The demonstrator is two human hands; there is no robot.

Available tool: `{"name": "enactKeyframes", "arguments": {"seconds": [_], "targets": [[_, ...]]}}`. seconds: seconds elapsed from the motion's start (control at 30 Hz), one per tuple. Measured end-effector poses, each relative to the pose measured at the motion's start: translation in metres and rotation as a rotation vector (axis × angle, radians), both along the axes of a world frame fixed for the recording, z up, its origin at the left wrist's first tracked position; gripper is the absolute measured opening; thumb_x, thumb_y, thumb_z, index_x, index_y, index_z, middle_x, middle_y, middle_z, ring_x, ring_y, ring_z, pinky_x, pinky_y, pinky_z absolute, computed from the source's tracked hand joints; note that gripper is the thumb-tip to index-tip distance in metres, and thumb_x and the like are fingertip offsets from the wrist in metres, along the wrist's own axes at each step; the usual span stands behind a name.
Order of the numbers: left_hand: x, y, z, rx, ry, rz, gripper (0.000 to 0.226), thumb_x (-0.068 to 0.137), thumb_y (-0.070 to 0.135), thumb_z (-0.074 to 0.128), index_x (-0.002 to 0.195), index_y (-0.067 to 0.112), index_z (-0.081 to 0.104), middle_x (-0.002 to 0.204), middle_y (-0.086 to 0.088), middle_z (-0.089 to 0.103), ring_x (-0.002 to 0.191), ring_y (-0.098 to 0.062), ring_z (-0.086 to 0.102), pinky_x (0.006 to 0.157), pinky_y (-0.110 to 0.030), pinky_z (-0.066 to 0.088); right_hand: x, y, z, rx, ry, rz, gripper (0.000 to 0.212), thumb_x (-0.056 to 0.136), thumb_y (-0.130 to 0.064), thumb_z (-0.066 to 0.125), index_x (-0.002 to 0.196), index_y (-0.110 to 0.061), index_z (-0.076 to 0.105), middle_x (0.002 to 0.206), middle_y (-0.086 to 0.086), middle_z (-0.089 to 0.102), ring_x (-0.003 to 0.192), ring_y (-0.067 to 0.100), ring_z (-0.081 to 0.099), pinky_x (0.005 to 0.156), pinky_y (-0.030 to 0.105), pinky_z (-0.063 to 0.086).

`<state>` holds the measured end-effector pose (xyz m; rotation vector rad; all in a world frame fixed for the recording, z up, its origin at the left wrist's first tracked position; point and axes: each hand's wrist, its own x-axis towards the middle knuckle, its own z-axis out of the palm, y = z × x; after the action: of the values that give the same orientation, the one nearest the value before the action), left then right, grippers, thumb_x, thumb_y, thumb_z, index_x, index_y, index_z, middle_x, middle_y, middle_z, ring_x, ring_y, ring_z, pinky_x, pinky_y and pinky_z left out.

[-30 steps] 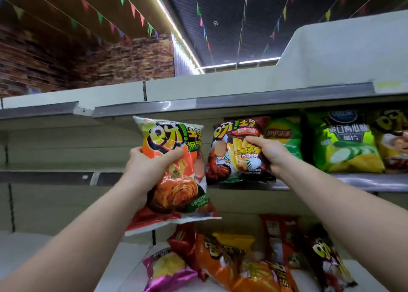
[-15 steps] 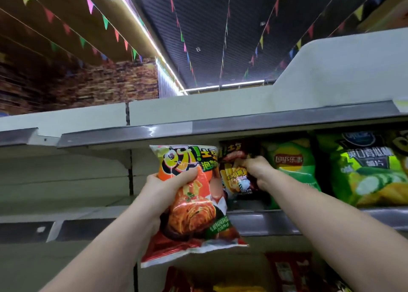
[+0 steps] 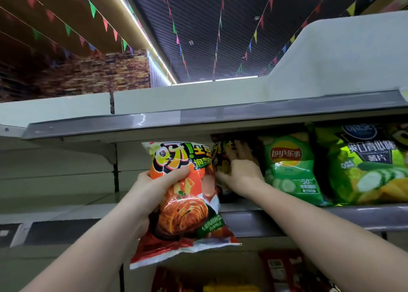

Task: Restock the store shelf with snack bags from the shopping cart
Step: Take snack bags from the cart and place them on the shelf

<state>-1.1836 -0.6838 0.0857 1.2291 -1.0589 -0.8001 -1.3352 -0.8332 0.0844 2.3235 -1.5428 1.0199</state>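
Note:
My left hand [image 3: 152, 188] grips an orange-red kimchi snack bag [image 3: 187, 205] by its left side and holds it upright in front of the shelf edge [image 3: 260, 223]. My right hand [image 3: 240, 170] lies flat, fingers spread, against a dark red snack bag [image 3: 220, 157] that stands on the shelf, partly hidden behind the hand and the orange bag. To the right of it stand a green Lay's bag [image 3: 289, 170] and a larger green cucumber chip bag [image 3: 366, 163].
The upper shelf board [image 3: 198, 121] hangs low over the bags. The shelf bay on the left [image 3: 57, 181] holds nothing. Below, red and yellow snack bags [image 3: 280, 269] lie on the lower shelf. Pennant strings cross the ceiling.
My right hand has pushed the dark red bag deeper onto the shelf and its fingers have opened flat on it. The view has tilted upward; my left hand still holds the orange bag.

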Motion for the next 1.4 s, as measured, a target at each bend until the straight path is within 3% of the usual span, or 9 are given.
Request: {"name": "enactKeyframes", "arguments": {"seconds": [0.07,0.2,0.37,0.5,0.73,0.93,1.1,1.27,1.4], "targets": [[0.000,-0.001,0.000,0.005,0.013,0.007,0.051,0.067,0.030,0.080,0.110,0.012,0.059,0.092,-0.015,0.074,0.081,-0.034,0.070,0.078,-0.044,0.056,-0.003,0.001,-0.006,0.047,0.152,-0.013,0.065,0.089,-0.050,0.048,0.145,-0.026,0.027,0.153,0.015,0.021,0.135,0.033,0.033,0.106,0.039,0.033],[-0.001,-0.007,0.000,0.029,0.032,0.002,0.070,0.058,0.036,0.083,0.118,0.010,0.057,0.093,-0.015,0.074,0.080,-0.034,0.071,0.073,-0.042,0.057,-0.012,-0.001,-0.010,0.120,0.197,-0.094,0.053,0.090,-0.035,0.053,0.138,-0.016,0.041,0.142,0.015,0.041,0.127,0.034,0.044,0.099,0.038,0.039],[-0.013,-0.023,0.008,0.029,0.077,-0.024,0.055,0.069,0.031,0.080,0.114,0.007,0.061,0.090,-0.014,0.073,0.070,-0.028,0.069,0.061,-0.034,0.056,-0.010,0.003,-0.007,0.158,0.003,0.004,0.048,0.089,-0.021,0.055,0.135,-0.011,0.045,0.138,0.017,0.041,0.122,0.033,0.048,0.098,0.034,0.043],[-0.024,-0.044,0.019,0.048,0.068,-0.057,0.057,0.070,0.034,0.080,0.115,0.006,0.060,0.085,-0.012,0.072,0.059,-0.022,0.069,0.046,-0.029,0.055,-0.029,0.015,-0.005,-0.031,-0.041,0.106,0.047,0.089,-0.005,0.045,0.136,-0.012,0.044,0.133,0.017,0.045,0.121,0.034,0.046,0.097,0.033,0.038],[-0.040,-0.086,0.026,0.002,-0.048,0.011,0.059,0.072,0.033,0.080,0.114,0.003,0.053,0.104,-0.016,0.067,0.085,-0.032,0.067,0.075,-0.040,0.055,-0.063,0.019,-0.014,-0.003,0.332,-0.016,0.037,0.087,-0.011,0.050,0.123,-0.012,0.055,0.124,0.009,0.052,0.116,0.027,0.051,0.092,0.033,0.045],[-0.055,-0.113,0.014,-0.119,-0.119,0.012,0.041,0.086,0.026,0.068,0.119,0.009,0.053,0.113,-0.013,0.063,0.099,-0.030,0.062,0.083,-0.033,0.048,-0.076,0.021,-0.020,-0.048,0.421,-0.028,0.034,0.090,-0.015,0.049,0.123,-0.013,0.056,0.123,0.006,0.053,0.116,0.022,0.050,0.094,0.032,0.045],[-0.067,-0.119,-0.004,-0.095,-0.207,0.003,0.058,0.092,0.043,0.054,0.136,0.009,0.036,0.132,-0.014,0.052,0.119,-0.032,0.053,0.104,-0.043,0.041,-0.079,0.029,-0.019,-0.066,0.233,0.009,0.035,0.090,-0.012,0.045,0.123,-0.012,0.056,0.124,0.009,0.053,0.113,0.025,0.052,0.094,0.030,0.042],[-0.076,-0.116,-0.006,-0.153,-0.341,0.126,0.073,0.094,0.045,0.049,0.147,0.008,0.016,0.148,-0.017,0.025,0.135,-0.035,0.033,0.112,-0.042,0.028,-0.067,0.042,-0.019,-0.103,-0.090,0.060,0.049,0.091,-0.015,0.047,0.138,-0.017,0.037,0.137,0.007,0.043,0.123,0.025,0.044,0.098,0.032,0.037],[-0.081,-0.117,-0.009,-0.142,-0.380,0.131,0.071,0.095,0.047,0.044,0.147,0.007,0.019,0.150,-0.017,0.023,0.139,-0.031,0.026,0.111,-0.039,0.023,-0.062,0.046,-0.025,-0.104,-0.076,0.067,0.049,0.097,-0.024,0.039,0.144,-0.024,0.024,0.142,0.000,0.038,0.127,0.018,0.039,0.089,0.027,0.030]]}}
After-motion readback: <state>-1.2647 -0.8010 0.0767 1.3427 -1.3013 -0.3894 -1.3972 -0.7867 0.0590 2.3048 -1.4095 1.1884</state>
